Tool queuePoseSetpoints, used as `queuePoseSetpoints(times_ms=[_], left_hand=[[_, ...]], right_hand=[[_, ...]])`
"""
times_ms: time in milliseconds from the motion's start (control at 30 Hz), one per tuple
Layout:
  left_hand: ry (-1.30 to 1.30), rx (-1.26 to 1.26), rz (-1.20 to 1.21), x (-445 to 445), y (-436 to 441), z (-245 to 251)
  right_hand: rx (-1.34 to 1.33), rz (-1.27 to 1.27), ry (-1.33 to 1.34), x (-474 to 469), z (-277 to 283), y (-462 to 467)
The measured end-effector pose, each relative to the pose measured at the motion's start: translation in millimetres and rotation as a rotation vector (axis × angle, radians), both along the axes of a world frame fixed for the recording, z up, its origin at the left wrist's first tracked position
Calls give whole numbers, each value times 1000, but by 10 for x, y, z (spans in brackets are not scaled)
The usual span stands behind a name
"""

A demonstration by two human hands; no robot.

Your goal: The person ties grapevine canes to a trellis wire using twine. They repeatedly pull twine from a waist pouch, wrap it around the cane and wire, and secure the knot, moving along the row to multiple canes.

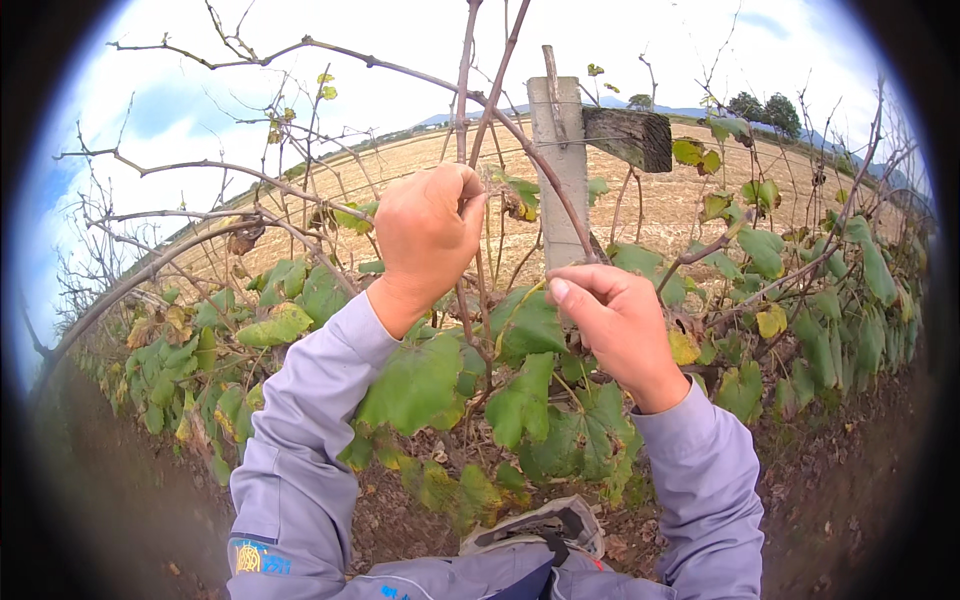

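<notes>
My left hand [431,232] is closed around upright brown vine canes [462,90] left of the concrete post. My right hand [615,315], lower and to the right, pinches the end of a thin yellow-green stem [525,300] between thumb and forefinger. A long brown cane [551,176] arches down from the upper left and meets the fingers of my right hand from behind. Green grape leaves [416,382] hang below and between my hands. What lies inside my left fist is hidden.
A concrete post [562,202] with a weathered wood block [634,139] and wires stands behind. Bare canes [225,169] reach out at the left, leafy vines [814,330] at the right. An open pouch [540,525] hangs at my waist; beyond lies a harvested field [420,161].
</notes>
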State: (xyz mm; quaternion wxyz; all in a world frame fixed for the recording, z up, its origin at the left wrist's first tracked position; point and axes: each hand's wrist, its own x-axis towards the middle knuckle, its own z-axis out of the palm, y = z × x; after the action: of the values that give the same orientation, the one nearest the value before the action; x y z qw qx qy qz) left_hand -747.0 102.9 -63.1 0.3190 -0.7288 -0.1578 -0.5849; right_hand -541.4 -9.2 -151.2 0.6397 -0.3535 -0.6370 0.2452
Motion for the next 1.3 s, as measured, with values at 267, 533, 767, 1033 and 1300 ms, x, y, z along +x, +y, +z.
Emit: queuePoseSetpoints(times_ms=[267,533,767,1033,1300], left_hand=[[83,218,113,103,48,-18],[380,275,331,-40,-17,-41],[588,253,370,-78,-7,123],[509,20,630,-158,48,247],[224,-274,388,-48,209,392]], right_hand=[[-277,182,210,-405,925,926],[-61,71,125,-385,770,1372],[61,-123,-133,-174,790,1414],[101,-261,-418,-154,881,1198],[267,-287,-283,-414,538,1239]])
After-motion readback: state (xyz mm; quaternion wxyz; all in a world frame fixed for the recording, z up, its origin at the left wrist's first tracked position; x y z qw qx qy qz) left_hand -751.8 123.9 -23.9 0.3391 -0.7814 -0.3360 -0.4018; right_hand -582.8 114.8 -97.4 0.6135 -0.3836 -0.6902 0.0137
